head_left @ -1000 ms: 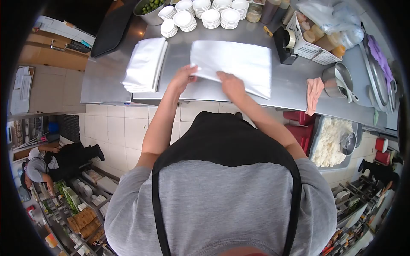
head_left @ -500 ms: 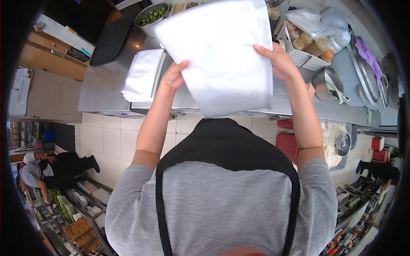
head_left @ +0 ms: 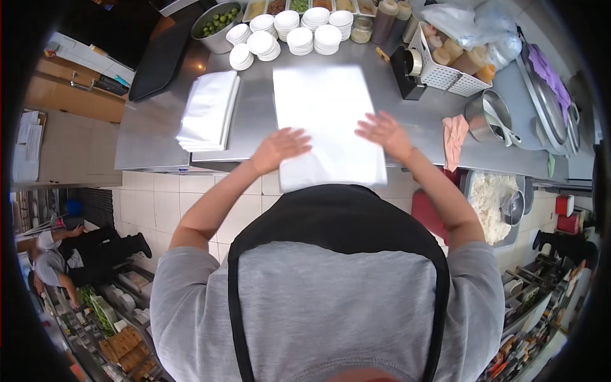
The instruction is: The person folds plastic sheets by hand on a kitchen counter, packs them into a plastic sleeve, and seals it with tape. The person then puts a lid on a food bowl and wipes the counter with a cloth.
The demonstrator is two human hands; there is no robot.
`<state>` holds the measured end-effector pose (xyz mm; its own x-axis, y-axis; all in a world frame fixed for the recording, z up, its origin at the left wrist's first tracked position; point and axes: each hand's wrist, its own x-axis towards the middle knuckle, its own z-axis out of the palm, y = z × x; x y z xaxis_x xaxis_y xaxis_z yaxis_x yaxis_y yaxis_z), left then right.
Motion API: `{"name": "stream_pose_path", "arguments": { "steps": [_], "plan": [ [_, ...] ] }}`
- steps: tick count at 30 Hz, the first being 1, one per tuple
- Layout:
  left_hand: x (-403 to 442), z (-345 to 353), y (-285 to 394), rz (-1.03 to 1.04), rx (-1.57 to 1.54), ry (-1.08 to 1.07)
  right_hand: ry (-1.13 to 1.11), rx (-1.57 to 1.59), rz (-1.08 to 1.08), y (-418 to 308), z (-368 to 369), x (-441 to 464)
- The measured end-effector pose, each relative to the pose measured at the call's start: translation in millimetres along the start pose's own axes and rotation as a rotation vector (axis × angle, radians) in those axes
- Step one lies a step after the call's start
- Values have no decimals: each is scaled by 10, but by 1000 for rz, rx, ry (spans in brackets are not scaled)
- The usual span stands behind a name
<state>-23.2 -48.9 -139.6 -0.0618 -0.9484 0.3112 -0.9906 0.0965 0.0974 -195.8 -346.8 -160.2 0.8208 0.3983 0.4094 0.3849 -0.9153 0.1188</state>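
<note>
A smooth white folded sheet [head_left: 328,127], cloth or plastic I cannot tell, lies on the steel counter in front of me, its near end overhanging the edge by my apron. My left hand [head_left: 283,148] is over its left side, palm down with fingers stretched out. Across from it, my right hand [head_left: 385,135] is at the right side, fingers spread and slightly blurred. Neither hand grips anything; whether they press on the sheet or hover just above is unclear. To the left rests a neat stack of similar folded white sheets [head_left: 209,111].
Stacks of small white dishes [head_left: 300,39] stand behind the sheet. A black dispenser [head_left: 407,73], a white basket of bottles [head_left: 445,76], a metal pot [head_left: 489,118] and a pinkish cloth [head_left: 454,137] are to the right. A bowl of green fruit [head_left: 219,27] stands back left.
The white sheet, held up in both hands before, now lies on the counter. Both hands have let go and opened. The small dishes and the pinkish cloth have come fully into view.
</note>
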Motion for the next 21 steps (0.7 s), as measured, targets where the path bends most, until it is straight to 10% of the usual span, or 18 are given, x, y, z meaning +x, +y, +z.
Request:
{"name": "stream_pose_path", "arguments": {
  "steps": [13,15,16,21],
  "plan": [
    [-286,643,-165,-379,-492,168,79,664,406,-100,496,-234],
    [-250,664,-281,-1152,-685,-181,-121,900,970,-9,500,-162],
    [-178,732,-271,-1116,-962,226,-151,960,1045,71,564,-137],
    [-79,815,-526,-1243,-833,134,-223,938,1181,191,664,3]
  ]
}}
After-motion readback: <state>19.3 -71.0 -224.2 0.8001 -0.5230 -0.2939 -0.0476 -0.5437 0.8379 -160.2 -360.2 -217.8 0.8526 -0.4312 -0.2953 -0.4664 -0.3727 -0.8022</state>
